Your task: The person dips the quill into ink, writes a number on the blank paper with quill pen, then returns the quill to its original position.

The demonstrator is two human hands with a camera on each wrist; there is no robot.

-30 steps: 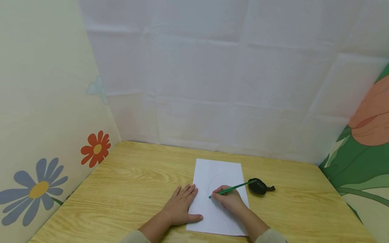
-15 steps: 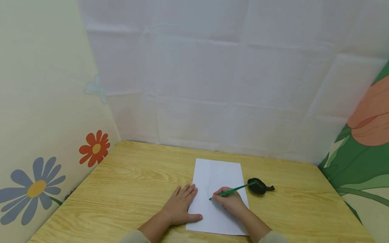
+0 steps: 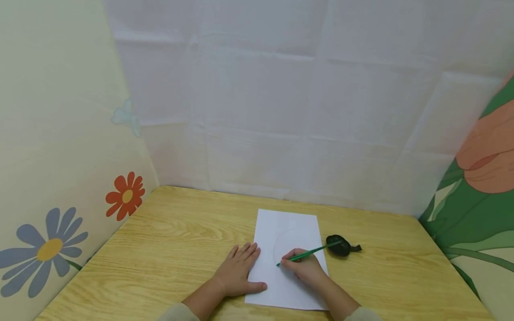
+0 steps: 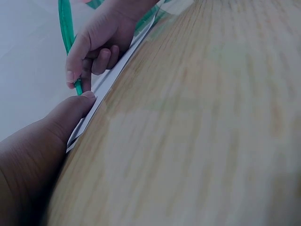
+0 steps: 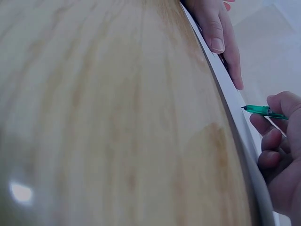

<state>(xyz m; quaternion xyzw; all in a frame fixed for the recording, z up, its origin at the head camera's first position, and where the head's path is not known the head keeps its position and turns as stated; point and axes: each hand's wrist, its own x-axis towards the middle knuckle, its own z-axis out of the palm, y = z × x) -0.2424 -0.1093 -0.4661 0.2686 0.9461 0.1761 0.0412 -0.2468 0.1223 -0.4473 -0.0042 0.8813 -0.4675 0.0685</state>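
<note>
A green pen (image 3: 318, 249) slants across the white paper (image 3: 267, 227), lower right of centre in the head view, its dark point at or just above the sheet. The right hand (image 3: 307, 269) pinches it close to the point between thumb and forefinger, other fingers curled beneath. The pen should be light, stiff and rather slick, so low on the barrel seems the best hold. Beside the tip runs a faint curved line (image 3: 275, 249). The paper, probably flimsy and easily creased or shifted, is best held flat near an edge; at its left, the left hand (image 3: 236, 273) lies palm down, fingers straight, grasping nothing, thumb stretched over the sheet. Just right of the paper sits a dark rounded object (image 3: 338, 250) with a stubby tail; the pen's rear end overlaps it, contact unclear. Wood-grain table (image 3: 180, 236) fills the lower frame, pale cloth (image 3: 257, 98) the upper middle.
</note>
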